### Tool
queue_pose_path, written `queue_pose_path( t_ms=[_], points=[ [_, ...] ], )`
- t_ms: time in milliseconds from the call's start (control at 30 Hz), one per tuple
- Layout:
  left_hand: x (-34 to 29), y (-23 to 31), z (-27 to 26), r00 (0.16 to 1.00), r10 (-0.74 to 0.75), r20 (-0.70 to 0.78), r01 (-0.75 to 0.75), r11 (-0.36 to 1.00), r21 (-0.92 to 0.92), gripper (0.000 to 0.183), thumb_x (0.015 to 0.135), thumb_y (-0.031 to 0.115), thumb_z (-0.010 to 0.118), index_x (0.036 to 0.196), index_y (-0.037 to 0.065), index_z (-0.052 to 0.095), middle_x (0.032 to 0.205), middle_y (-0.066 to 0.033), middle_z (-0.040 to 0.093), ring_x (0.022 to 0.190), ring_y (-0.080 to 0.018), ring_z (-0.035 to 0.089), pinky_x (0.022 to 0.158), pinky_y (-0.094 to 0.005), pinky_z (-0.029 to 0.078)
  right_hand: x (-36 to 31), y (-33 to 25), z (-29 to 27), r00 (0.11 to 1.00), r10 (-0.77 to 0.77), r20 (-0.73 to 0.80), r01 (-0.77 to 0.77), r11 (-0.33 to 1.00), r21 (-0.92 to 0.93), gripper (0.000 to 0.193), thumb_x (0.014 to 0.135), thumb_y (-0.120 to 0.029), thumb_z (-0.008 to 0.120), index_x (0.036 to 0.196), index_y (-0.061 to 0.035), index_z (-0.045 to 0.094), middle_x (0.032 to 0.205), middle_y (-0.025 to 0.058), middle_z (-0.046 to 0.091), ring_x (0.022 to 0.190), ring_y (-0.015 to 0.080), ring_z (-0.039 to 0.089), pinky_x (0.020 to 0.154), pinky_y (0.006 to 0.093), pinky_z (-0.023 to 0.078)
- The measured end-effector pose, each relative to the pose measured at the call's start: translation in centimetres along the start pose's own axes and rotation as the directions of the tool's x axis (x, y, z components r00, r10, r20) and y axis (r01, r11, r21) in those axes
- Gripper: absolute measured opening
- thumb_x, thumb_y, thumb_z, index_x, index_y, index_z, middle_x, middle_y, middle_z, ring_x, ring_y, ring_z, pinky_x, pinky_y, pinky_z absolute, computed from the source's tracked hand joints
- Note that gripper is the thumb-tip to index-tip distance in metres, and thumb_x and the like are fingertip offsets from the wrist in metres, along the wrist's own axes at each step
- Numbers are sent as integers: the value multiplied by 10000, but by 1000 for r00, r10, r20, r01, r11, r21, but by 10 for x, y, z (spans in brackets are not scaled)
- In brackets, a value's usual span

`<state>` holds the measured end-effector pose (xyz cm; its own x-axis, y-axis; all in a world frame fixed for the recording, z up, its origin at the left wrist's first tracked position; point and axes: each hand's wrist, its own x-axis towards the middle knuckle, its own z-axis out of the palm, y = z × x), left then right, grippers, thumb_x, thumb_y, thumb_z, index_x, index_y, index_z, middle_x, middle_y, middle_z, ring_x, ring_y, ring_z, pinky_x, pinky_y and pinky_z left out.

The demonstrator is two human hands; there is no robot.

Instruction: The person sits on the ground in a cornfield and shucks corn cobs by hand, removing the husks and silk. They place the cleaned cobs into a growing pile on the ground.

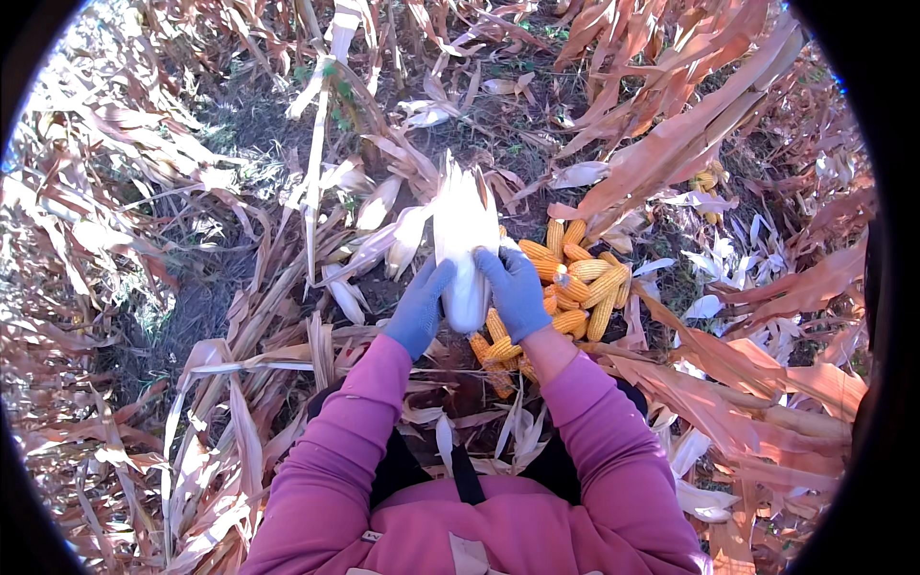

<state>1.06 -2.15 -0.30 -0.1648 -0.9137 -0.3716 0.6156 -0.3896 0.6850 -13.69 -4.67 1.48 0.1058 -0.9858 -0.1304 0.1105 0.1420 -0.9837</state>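
Between my two gloved hands is an ear of corn in its pale, dry husk, its frayed end pointing away from me. My left hand, in a blue-grey glove, grips the ear along its left side. From the right, my right hand in a matching glove closes on it, the thumb lying over the husk. Just beyond and beside my right hand lies a pile of bare yellow corn cobs, several of them partly behind that hand and wrist.
More husked ears lie to the left of the held one. A smaller heap of yellow cobs sits at the far right. Dry stalks and leaves lean in from the right, and stripped white husks litter the ground there.
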Motion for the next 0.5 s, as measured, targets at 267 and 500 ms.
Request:
queue_pose_path(
  t_ms=[267, 500],
  points=[
    [16, 15, -6, 988, 145, -61, -153, 974, -168, 358, 940, 290, 559, 1186, 32, 526, 1036, -51, 594, 929, -137, 593, 823, -301, 488, -6, 23, 6, 997, -72, 38, 79, 962, -261, 169, 905, -151, 596, 974, 2, 611, 800, -10, 560, 736, 47, 466, 660, 227, 415],
    [28, 9, -14, 985, 137, -103, -164, 930, -328, 248, 932, 255, 567, 1071, 50, 576, 942, -26, 597, 837, -115, 586, 740, -262, 486, -15, 8, 15, 989, -142, 47, 150, 944, -294, 142, 904, -132, 599, 920, 9, 591, 779, -13, 536, 723, 48, 444, 649, 231, 409]
  ],
)
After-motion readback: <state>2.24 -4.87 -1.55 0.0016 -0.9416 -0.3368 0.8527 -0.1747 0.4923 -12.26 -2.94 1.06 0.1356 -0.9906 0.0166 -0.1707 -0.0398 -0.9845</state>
